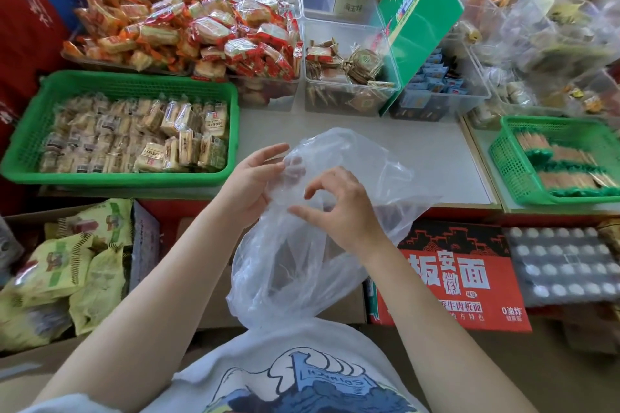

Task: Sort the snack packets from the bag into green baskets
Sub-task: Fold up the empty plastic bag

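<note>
Both hands held the thin clear plastic bag (335,218) over the white counter (436,157): left hand (250,183) gripped its edge, right hand (335,208) pinched the film. Bag looked nearly empty. Left green plastic basket (40,141) was full, right green basket (506,157) partly filled. Risk: slippery film slipping, leftover packets dropping between the boxes below.

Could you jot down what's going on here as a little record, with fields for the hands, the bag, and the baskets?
left hand: left hand grips the clear plastic bag at its upper edge
right hand: right hand pinches the same bag
bag contents: looks empty or nearly so
left green basket: full of pale wrapped snack packets
right green basket: holds rows of green-edged packets
behind: clear bins of other snacks
</note>
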The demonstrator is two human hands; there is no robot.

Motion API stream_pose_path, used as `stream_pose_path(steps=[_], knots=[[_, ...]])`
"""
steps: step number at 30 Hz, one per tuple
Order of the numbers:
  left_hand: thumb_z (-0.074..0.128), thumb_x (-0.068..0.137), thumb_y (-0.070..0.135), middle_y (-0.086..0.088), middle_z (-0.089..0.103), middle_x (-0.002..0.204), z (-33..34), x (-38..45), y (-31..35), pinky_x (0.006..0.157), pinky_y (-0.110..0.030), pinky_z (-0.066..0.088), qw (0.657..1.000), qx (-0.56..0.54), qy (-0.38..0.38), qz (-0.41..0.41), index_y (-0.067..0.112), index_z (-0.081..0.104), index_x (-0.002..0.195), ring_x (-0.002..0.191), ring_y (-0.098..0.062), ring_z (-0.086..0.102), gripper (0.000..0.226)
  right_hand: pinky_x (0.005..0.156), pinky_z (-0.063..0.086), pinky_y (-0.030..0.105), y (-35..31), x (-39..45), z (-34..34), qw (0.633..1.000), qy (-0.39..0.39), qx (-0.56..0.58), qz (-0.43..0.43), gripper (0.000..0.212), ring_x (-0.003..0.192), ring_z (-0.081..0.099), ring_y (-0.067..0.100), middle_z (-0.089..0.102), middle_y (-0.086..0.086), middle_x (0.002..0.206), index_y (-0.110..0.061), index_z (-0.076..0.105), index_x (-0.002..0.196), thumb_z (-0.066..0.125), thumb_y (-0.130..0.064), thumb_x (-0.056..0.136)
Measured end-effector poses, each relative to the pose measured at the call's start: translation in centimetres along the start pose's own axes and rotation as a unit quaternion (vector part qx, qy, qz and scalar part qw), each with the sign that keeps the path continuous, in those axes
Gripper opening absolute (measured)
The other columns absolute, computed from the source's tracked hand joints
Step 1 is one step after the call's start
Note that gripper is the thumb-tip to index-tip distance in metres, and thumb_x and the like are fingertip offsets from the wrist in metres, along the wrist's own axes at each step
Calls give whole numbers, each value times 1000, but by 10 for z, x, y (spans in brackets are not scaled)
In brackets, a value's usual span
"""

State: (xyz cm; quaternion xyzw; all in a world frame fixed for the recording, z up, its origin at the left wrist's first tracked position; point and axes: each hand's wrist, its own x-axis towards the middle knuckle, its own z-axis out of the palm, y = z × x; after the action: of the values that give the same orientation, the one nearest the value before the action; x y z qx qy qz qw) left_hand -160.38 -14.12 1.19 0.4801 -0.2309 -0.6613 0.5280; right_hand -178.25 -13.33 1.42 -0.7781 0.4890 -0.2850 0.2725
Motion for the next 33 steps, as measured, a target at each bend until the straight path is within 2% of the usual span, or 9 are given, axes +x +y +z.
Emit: stream_pose_path(steps=[5, 9, 13, 18, 20, 23, 25, 29, 33], knots=[[50, 97, -8, -7, 66, 97, 0, 10, 4, 59, -15, 51, 994, 9, 102, 31, 2, 56, 132, 63, -2, 67, 36, 103, 32, 39, -19, -9, 6, 983, -163, -87, 4, 71, 120, 36, 15, 38, -6, 125, -32, 53, 111, 78, -73, 59], [48, 98, -10, -13, 64, 102, -1, 2, 12, 52, -17, 51, 994, -39, 98, 16, 1, 53, 131, 63, -5, 70, 35, 95, 39, 46, -10, -9, 12, 991, -97, -90, -29, 23, 114, 49, 21, 57, -2, 117, -27, 70, 91, 81, -43, 79], [54, 99, -1, -12, 68, 100, -7, -7, 10, 47, -20, 49, 996, -54, 71, 2, 5, 54, 131, 64, -9, 69, 33, 83, 50, 43, -3, -4, 6, 996, -75, -49, -12, 10, 88, 57, 15, 60, -9, 89, -23, 62, 84, 69, -30, 87], [86, 75, 43, -1, 62, 121, -23, -17, -4, 82, -23, 51, 969, 245, -4, 17, 42, 46, 135, 99, -6, 66, 72, 54, 39, 13, -5, 3, -13, 996, -5, 38, 75, 13, 57, 50, 7, 53, -2, 70, -13, 53, 84, 62, -13, 94], [88, 74, 35, 4, 59, 109, -16, -23, -13, 73, -16, 50, 947, 322, 1, 0, 42, 40, 136, 94, -5, 63, 79, 49, 40, 17, -3, 7, -20, 988, 17, 101, 118, 15, 48, 49, 7, 56, -1, 70, -13, 51, 83, 60, -13, 95], [84, 79, 24, -1, 59, 84, -10, -21, -30, 63, -24, 45, 916, 392, 77, 29, 27, 52, 127, 71, -14, 57, 57, 54, 53, 26, 3, 12, -35, 966, 35, 199, 160, 18, 51, 62, 17, 70, -3, 102, -13, 48, 80, 58, -7, 94], [81, 82, 22, -4, 59, 76, -6, -19, -36, 63, -29, 44, 902, 410, 123, 51, 21, 60, 109, 64, -16, 54, 34, 54, 55, 31, 14, 13, -50, 955, 41, 237, 173, 18, 52, 63, 19, 73, 0, 108, -12, 47, 80, 57, -4, 93], [84, 79, 33, 5, 51, 61, 8, -19, -34, 47, -15, 34, 892, 429, 128, 62, 19, 66, 82, 50, -4, 46, 23, 59, 57, 35, 44, 14, -82, 932, 98, 277, 212, 17, 58, 64, 18, 69, 20, 86, -11, 50, 82, 59, -2, 94], [82, 81, 33, 4, 48, 65, 23, -15, -34, 54, -21, 36, 864, 486, 112, 64, 13, 66, 83, 55, -4, 46, 25, 53, 48, 16, 70, 11, -110, 929, 147, 253, 227, 12, 46, 58, -1, 52, 1, 67, -6, 50, 88, 56, 2, 95]])
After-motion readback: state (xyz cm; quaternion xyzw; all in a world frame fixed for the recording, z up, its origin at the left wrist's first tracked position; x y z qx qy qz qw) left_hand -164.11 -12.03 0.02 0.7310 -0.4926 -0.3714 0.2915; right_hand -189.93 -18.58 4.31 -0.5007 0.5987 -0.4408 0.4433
